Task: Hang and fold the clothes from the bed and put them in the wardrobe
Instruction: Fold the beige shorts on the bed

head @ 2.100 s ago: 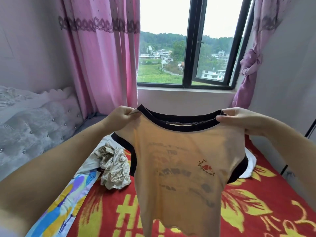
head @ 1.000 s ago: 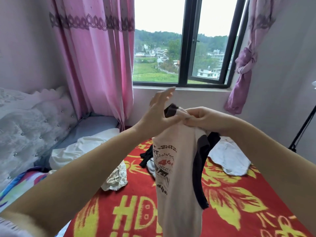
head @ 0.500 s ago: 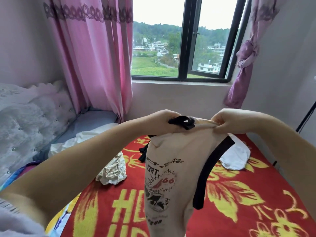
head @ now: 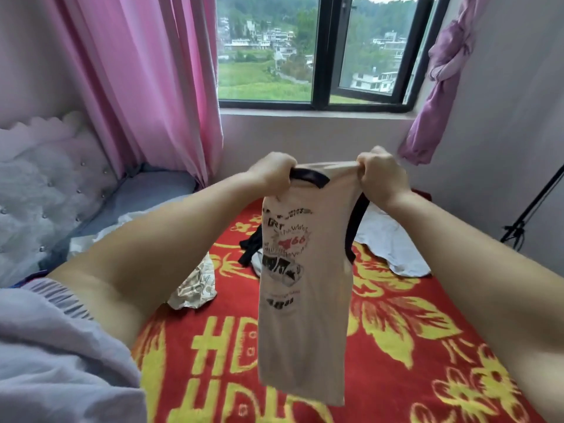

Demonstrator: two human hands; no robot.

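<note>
A cream T-shirt with black trim and a printed graphic hangs folded lengthwise in front of me, above the bed. My left hand grips its top edge at the black collar. My right hand grips the top edge at the other end, fingers curled over the fabric. On the bed behind it lie a crumpled patterned cloth, a black garment and a white garment.
The bed carries a red blanket with yellow flowers and letters. A padded white headboard is at the left, pink curtains and a window beyond. A black stand leans at the right wall.
The shirt went from spread wide by its shoulders to folded in half lengthwise. My hands came together, then regripped the top edge. The view has tilted down.
</note>
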